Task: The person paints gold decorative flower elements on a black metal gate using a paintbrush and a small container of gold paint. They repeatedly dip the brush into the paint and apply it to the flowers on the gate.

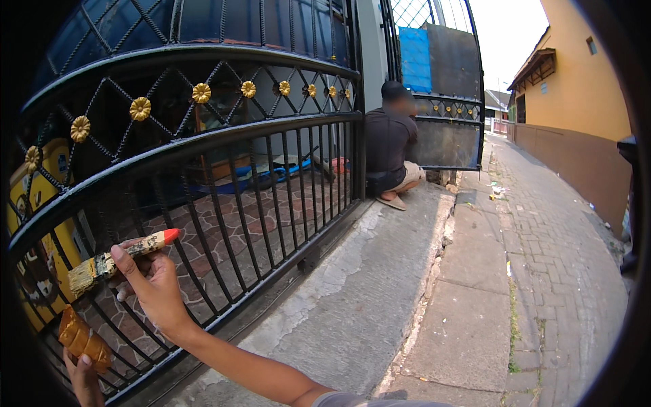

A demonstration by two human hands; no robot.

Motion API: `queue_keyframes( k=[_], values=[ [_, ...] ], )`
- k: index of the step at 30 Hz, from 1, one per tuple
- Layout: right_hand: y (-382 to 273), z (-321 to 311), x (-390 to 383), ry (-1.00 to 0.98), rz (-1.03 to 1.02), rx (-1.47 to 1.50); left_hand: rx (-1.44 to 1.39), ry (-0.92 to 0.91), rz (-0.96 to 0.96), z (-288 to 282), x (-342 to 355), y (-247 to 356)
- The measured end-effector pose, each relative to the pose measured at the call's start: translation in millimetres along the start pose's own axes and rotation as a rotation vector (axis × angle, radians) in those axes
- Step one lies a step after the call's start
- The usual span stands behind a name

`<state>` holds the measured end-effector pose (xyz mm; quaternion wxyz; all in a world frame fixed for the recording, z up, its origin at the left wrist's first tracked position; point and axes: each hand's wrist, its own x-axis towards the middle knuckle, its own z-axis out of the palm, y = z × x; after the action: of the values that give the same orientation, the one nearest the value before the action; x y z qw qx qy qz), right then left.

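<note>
My right hand (159,292) grips a paintbrush (93,271) with a worn wooden handle and a red tip. Its pale, yellowish bristles point left, close in front of the black bars of a metal gate (190,141). Lower down, at the left edge, my left hand (84,380) is closed around a gold-coloured, crinkled container (86,339); what is inside cannot be seen. The brush is above the container and apart from it. Gold flower ornaments (201,93) run in a row along the gate's diamond-patterned band.
Another person (393,146) in dark clothes squats by a second gate panel (447,142) farther along. A concrete ramp (325,298) borders the gate. A paved lane (563,271) runs past an orange-and-brown wall (576,102). A yellow board (47,224) stands behind the bars.
</note>
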<state>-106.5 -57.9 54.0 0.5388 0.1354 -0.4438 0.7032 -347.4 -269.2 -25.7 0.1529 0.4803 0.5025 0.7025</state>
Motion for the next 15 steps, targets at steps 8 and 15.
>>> queue_keyframes(
  k=[8,15],
  values=[
    [-1.4,0.1,0.0,-0.023,-0.033,0.031,0.018,-0.005,-0.011,6.5,0.4,2.5],
    [-1.0,-1.2,0.9,0.003,-0.019,-0.009,0.018,0.031,-0.004,6.7,0.8,-0.2]
  ],
)
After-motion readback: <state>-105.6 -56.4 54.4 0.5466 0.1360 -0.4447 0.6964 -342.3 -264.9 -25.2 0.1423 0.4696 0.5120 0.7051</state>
